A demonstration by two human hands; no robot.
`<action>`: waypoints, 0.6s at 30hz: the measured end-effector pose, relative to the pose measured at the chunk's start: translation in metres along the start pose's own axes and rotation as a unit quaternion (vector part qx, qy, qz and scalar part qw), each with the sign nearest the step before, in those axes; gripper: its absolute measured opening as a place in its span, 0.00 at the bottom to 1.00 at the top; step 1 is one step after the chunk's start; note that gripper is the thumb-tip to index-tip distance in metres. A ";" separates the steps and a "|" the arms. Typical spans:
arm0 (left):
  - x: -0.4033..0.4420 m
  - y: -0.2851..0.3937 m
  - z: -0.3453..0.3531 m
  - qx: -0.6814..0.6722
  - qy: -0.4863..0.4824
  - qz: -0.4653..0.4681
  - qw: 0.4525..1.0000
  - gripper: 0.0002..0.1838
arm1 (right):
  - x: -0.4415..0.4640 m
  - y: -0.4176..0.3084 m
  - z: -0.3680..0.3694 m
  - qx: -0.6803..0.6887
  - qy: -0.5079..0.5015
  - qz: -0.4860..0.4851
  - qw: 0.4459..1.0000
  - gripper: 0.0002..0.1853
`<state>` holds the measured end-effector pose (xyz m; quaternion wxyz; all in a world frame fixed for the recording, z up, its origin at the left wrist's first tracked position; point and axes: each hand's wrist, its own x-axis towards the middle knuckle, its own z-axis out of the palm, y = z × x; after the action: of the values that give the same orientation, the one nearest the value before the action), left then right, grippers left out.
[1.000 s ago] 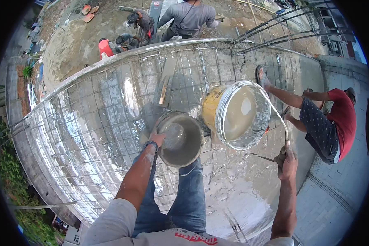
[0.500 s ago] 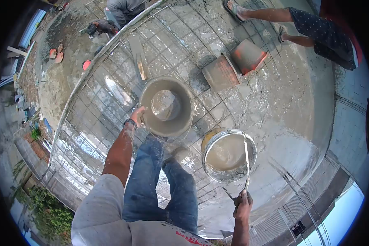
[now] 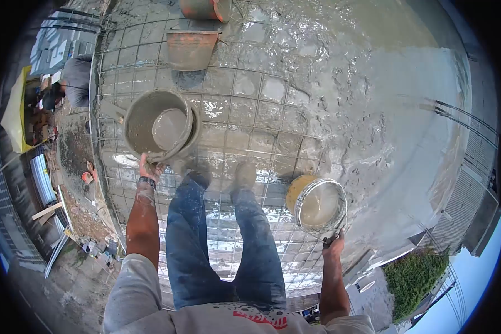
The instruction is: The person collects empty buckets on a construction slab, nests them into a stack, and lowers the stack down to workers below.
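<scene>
My left hand (image 3: pixel 152 168) is closed on the near rim of a grey, cement-coated bucket (image 3: pixel 136 131). That bucket faces up at me, with a pale wet patch in its bottom. At the right, my right hand (image 3: pixel 334 246) is closed at the near edge of a yellow bucket (image 3: pixel 299 192), on its handle. The yellow bucket's rim is smeared white, and grey cement slurry (image 3: pixel 320 205) lies inside it. Both my arms reach forward and apart, one on each side of my legs.
Steel rebar mesh (image 3: pixel 250 119) lies under my boots, partly covered in wet concrete (image 3: pixel 345 94). Two reddish, cement-smeared buckets (image 3: pixel 192 50) (image 3: pixel 205 8) lie ahead. A person in grey (image 3: pixel 77 80) bends beyond the slab's left edge (image 3: pixel 96 128).
My view has turned to the right. The left hand has carried the grey bucket leftward in view. My right hand is closer to the yellow bucket's rim. The other person's legs have left the view.
</scene>
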<state>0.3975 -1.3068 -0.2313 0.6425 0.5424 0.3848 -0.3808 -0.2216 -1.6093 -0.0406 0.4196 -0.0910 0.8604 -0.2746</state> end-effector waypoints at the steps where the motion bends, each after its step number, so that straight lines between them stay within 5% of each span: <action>1: -0.003 -0.015 0.004 0.002 -0.010 0.003 1.000 0.23 | 0.035 0.019 -0.029 0.002 -0.004 0.015 1.000 0.15; 5: -0.040 -0.070 0.062 -0.045 -0.025 0.057 0.997 0.23 | 0.069 0.061 -0.054 0.117 -0.088 0.051 0.988 0.27; 13: -0.081 -0.087 0.044 -0.045 0.053 0.075 0.995 0.25 | 0.170 0.153 -0.091 0.055 -0.030 0.197 0.978 0.35; 15: -0.075 -0.094 0.027 -0.039 0.030 0.063 0.997 0.26 | 0.130 0.110 -0.050 -0.133 0.027 0.120 0.983 0.37; 17: -0.061 -0.103 0.008 -0.094 -0.004 0.072 0.993 0.27 | 0.113 0.098 -0.005 -0.455 0.129 -0.162 0.866 0.40; 18: -0.056 -0.109 -0.007 -0.123 -0.016 0.077 0.989 0.28 | 0.106 0.097 0.018 -0.552 0.177 -0.307 0.755 0.42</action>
<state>0.2749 -1.3088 -0.2256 0.7380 0.4807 0.3754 -0.2887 -0.2674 -1.5764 -0.1738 0.0296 -0.5157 0.8474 0.1232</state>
